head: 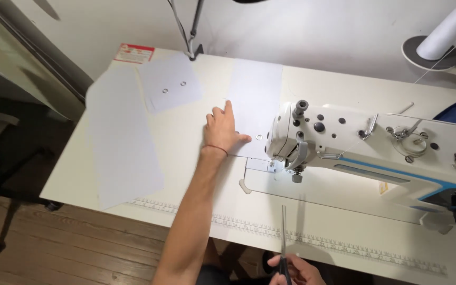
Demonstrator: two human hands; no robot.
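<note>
My left hand (221, 130) lies flat on the left edge of a pale grey fabric piece (256, 95), pressing it onto the white table just left of the sewing machine head (296, 134). A small metal ring (259, 137) sits on the fabric by my thumb. My right hand (295, 270) is at the bottom edge of the view, closed on a pair of scissors (284, 232) whose blades point away from me over the table's front edge.
A long fabric piece (120, 137) and a smaller one (170, 82) with two metal rings lie at the left of the table (196, 184). A white thread cone (444, 31) stands at the back right. A measuring tape strip (344, 245) runs along the front edge.
</note>
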